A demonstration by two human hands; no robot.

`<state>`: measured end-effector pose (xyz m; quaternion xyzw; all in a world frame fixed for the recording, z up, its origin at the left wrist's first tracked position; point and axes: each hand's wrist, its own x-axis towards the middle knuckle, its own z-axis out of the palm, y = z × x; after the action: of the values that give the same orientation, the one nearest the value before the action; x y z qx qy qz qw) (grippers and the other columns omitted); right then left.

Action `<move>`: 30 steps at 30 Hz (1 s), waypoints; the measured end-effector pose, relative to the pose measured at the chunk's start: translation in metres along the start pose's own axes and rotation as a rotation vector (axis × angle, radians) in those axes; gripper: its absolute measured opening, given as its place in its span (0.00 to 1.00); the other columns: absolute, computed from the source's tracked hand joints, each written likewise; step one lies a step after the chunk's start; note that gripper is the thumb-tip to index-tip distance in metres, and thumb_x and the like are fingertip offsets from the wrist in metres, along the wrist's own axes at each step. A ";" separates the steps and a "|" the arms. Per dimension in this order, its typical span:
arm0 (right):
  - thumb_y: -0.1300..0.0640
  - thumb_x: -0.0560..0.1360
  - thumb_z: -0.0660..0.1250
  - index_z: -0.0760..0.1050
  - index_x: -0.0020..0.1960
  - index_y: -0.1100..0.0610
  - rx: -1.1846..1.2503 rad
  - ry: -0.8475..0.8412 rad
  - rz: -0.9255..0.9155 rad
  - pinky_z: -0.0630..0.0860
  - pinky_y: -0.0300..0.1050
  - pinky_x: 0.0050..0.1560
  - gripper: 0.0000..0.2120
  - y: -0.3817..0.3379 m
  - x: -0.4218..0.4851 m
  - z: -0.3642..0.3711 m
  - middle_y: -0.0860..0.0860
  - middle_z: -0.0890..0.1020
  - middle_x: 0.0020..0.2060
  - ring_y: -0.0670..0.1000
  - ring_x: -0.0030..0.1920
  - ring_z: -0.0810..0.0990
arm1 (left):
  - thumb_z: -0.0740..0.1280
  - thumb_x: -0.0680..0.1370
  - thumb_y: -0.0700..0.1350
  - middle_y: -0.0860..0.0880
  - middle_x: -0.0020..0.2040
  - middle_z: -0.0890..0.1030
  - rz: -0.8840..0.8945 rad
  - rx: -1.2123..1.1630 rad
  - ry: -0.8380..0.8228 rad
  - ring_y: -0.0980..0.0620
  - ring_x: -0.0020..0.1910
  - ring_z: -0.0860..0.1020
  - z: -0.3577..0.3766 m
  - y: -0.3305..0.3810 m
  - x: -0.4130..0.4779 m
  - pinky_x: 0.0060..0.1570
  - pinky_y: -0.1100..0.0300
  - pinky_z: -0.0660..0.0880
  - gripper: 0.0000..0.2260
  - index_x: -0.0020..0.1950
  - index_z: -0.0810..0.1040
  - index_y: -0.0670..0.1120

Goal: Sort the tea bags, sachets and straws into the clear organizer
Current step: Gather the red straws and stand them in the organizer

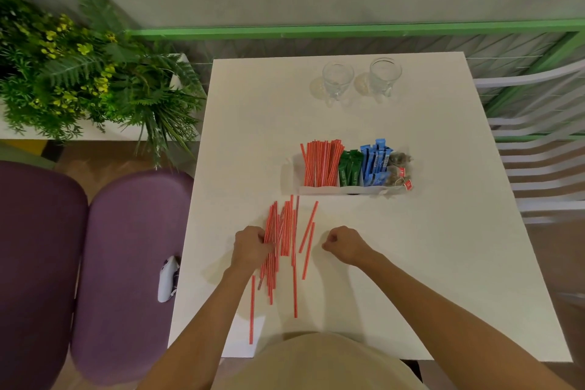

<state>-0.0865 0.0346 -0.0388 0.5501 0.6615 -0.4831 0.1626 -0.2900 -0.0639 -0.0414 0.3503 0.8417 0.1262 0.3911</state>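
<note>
Loose straws (285, 231) are lying in a rough pile on the white table (443, 231), just in front of the clear organizer (332, 190), with a few strays lying apart at the pile's right and near edge. The left hand (250, 247) is curling its fingers round the pile's left side, gripping a bunch. The right hand (343, 245) is resting on the table right of the pile, fingers curled tight, holding nothing visible.

The organizer is sitting mid-table with 4 sections filled. From left to right it is holding the standing straws (321, 165), green sachets (349, 168), blue sachets (375, 161) and tea bags (399, 168).

2 glasses are standing at the far edge, the left glass (337, 79) well apart from the organizer and the right glass (385, 74) beside it. Purple chairs (126, 247) are sitting left of the table, with green plants (79, 73) standing behind them.
</note>
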 end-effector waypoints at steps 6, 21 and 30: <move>0.54 0.78 0.66 0.76 0.44 0.58 0.116 -0.034 0.008 0.73 0.42 0.46 0.08 0.001 0.003 -0.005 0.50 0.78 0.40 0.49 0.43 0.77 | 0.67 0.79 0.44 0.51 0.45 0.80 0.047 -0.035 -0.106 0.53 0.44 0.77 -0.007 -0.007 -0.009 0.46 0.64 0.70 0.07 0.54 0.80 0.45; 0.51 0.82 0.57 0.77 0.54 0.59 0.589 0.000 -0.056 0.78 0.42 0.35 0.14 -0.032 -0.023 -0.007 0.58 0.84 0.42 0.52 0.37 0.83 | 0.55 0.84 0.46 0.49 0.50 0.76 0.073 -0.190 -0.539 0.52 0.49 0.76 0.007 0.031 -0.066 0.44 0.60 0.77 0.09 0.60 0.72 0.48; 0.63 0.78 0.58 0.79 0.40 0.64 0.643 -0.152 -0.050 0.74 0.42 0.30 0.14 -0.030 -0.043 -0.006 0.60 0.82 0.32 0.54 0.29 0.79 | 0.54 0.84 0.46 0.52 0.34 0.71 0.091 -0.228 -0.632 0.57 0.27 0.65 -0.008 0.036 -0.063 0.26 0.64 0.64 0.12 0.43 0.72 0.48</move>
<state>-0.0968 0.0174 0.0100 0.5192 0.4746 -0.7106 0.0175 -0.2499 -0.0808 0.0169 0.3631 0.6430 0.1221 0.6632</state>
